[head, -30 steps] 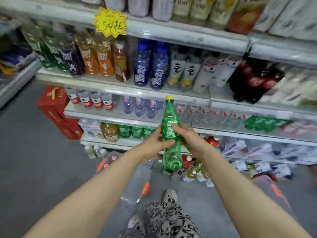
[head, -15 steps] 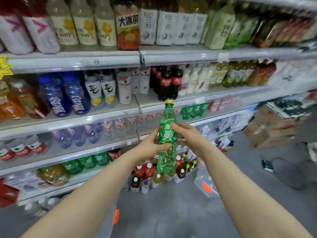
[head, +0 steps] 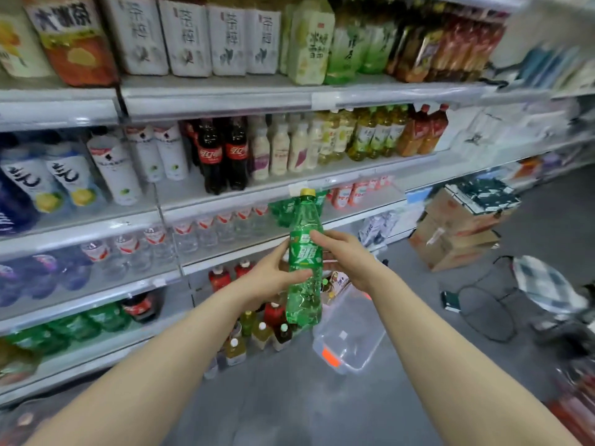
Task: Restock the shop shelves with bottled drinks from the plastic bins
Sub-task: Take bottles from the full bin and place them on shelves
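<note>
2 hands, left hand [head: 273, 278] and right hand [head: 346, 257], fingers wrapped on green bottle [head: 304, 262]; view swung right along shelves [head: 289, 185], likely hunting its slot.

We hold a green bottle [head: 305, 262] of glossy, translucent plastic whose lower body is dimpled and catches the light, wrapped in a smooth shiny label and closed with a matt yellow cap [head: 307, 191]. The shelves [head: 225, 98] look like pale painted metal with a dull sheen, their front edges carrying clear plastic strips, and the cola bottles [head: 222, 156] on them are dark, shiny plastic. On the smooth, matt grey floor [head: 289, 397] lies a clear plastic bin [head: 351, 333], slightly cloudy, and further off stand matt brown cardboard boxes [head: 457, 233].
</note>
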`<state>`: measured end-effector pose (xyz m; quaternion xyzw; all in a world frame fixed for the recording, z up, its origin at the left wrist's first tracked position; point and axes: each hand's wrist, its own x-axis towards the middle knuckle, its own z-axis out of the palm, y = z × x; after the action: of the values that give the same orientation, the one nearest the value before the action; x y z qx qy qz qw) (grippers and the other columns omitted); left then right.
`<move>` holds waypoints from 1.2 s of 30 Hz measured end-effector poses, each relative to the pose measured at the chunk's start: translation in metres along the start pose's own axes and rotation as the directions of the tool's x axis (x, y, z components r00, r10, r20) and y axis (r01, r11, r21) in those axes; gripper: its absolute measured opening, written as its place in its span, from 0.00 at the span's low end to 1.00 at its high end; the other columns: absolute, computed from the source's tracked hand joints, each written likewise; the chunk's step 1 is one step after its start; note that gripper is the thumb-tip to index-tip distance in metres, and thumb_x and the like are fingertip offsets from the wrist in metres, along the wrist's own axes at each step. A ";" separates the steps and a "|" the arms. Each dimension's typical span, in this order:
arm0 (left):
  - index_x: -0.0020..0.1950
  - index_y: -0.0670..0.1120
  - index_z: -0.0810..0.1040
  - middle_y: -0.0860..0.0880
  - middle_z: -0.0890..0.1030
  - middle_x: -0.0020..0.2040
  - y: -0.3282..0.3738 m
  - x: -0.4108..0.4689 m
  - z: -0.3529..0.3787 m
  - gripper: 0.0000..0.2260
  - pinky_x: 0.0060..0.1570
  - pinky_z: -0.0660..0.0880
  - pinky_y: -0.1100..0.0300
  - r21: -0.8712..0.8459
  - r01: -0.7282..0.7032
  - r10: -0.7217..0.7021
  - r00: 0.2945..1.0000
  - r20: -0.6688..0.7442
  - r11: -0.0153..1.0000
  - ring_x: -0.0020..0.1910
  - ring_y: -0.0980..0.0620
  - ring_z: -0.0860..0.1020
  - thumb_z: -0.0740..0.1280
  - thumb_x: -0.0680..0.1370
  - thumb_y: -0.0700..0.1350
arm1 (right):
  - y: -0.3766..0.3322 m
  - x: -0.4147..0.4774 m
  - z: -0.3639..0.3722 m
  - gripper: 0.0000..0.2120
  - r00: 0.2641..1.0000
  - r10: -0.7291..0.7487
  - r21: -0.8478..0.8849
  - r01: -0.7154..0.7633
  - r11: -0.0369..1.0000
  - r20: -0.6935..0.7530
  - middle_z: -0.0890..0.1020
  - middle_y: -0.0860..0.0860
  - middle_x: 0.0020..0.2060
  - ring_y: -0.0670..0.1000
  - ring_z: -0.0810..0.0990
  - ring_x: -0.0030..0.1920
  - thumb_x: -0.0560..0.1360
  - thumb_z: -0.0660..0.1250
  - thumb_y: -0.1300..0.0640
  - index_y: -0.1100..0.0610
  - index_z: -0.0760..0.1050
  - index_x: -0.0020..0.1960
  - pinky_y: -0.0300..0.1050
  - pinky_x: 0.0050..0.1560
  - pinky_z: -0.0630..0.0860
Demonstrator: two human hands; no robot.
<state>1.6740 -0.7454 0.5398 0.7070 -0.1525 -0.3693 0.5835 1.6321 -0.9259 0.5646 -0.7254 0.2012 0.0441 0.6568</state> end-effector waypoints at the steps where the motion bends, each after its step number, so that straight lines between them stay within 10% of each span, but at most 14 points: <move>1: 0.78 0.61 0.56 0.59 0.78 0.57 0.003 0.010 0.008 0.38 0.51 0.81 0.49 0.002 -0.005 0.005 1.000 -0.005 1.000 0.54 0.49 0.82 0.74 0.75 0.47 | -0.001 0.005 -0.011 0.21 1.000 -0.001 -0.001 0.001 1.000 0.007 0.86 0.52 0.54 0.50 0.85 0.51 0.78 0.71 0.47 0.57 0.77 0.66 0.39 0.45 0.80; 7: 0.78 0.59 0.55 0.61 0.77 0.53 0.013 0.060 0.025 0.37 0.55 0.80 0.48 -0.009 0.021 -0.022 0.999 -0.047 1.000 0.55 0.50 0.82 0.73 0.76 0.46 | -0.002 0.047 -0.051 0.20 0.998 0.031 -0.030 -0.030 0.999 0.057 0.86 0.52 0.54 0.50 0.85 0.51 0.78 0.70 0.47 0.57 0.77 0.65 0.38 0.45 0.80; 11: 0.78 0.61 0.56 0.57 0.79 0.54 0.019 0.098 0.019 0.37 0.40 0.79 0.59 0.023 0.048 -0.048 0.999 -0.027 0.999 0.51 0.53 0.82 0.73 0.76 0.46 | 0.001 0.084 -0.068 0.14 0.996 0.057 -0.020 -0.056 0.998 0.067 0.87 0.50 0.51 0.49 0.86 0.50 0.79 0.69 0.48 0.55 0.78 0.60 0.40 0.48 0.81; 17: 0.76 0.65 0.56 0.49 0.76 0.63 0.026 0.168 0.018 0.38 0.51 0.81 0.44 0.078 0.114 -0.116 0.993 0.021 0.990 0.57 0.47 0.80 0.75 0.73 0.51 | 0.012 0.140 -0.100 0.19 0.994 0.104 0.014 -0.104 0.994 0.017 0.87 0.54 0.52 0.53 0.86 0.53 0.78 0.70 0.49 0.59 0.77 0.64 0.46 0.55 0.82; 27: 0.77 0.59 0.57 0.56 0.76 0.56 0.038 0.257 0.053 0.33 0.36 0.76 0.70 0.130 0.135 -0.141 0.989 0.039 0.982 0.47 0.63 0.75 0.71 0.78 0.46 | 0.030 0.214 -0.172 0.19 0.976 0.205 -0.006 -0.205 0.979 0.073 0.86 0.56 0.52 0.55 0.86 0.52 0.78 0.71 0.50 0.61 0.78 0.63 0.47 0.54 0.83; 32: 0.79 0.59 0.52 0.53 0.70 0.65 0.031 0.298 0.096 0.37 0.46 0.77 0.60 0.024 0.207 -0.204 0.974 -0.100 0.978 0.52 0.59 0.74 0.72 0.77 0.48 | 0.051 0.259 -0.216 0.42 0.955 0.224 -0.142 -0.199 0.970 0.192 0.85 0.52 0.57 0.54 0.84 0.57 0.61 0.81 0.35 0.56 0.76 0.68 0.56 0.64 0.78; 36: 0.75 0.63 0.55 0.56 0.75 0.55 0.018 0.333 0.140 0.35 0.45 0.80 0.55 -0.162 0.224 -0.250 0.955 -0.161 0.961 0.52 0.53 0.79 0.72 0.77 0.45 | 0.068 0.288 -0.253 0.15 0.922 0.249 -0.206 -0.193 0.959 0.296 0.86 0.51 0.52 0.51 0.85 0.54 0.73 0.77 0.49 0.52 0.79 0.56 0.52 0.59 0.81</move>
<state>1.8069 -1.0651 0.4355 0.7074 0.0133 -0.3815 0.5948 1.8210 -1.2426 0.4401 -0.7352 0.1686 0.2523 0.6061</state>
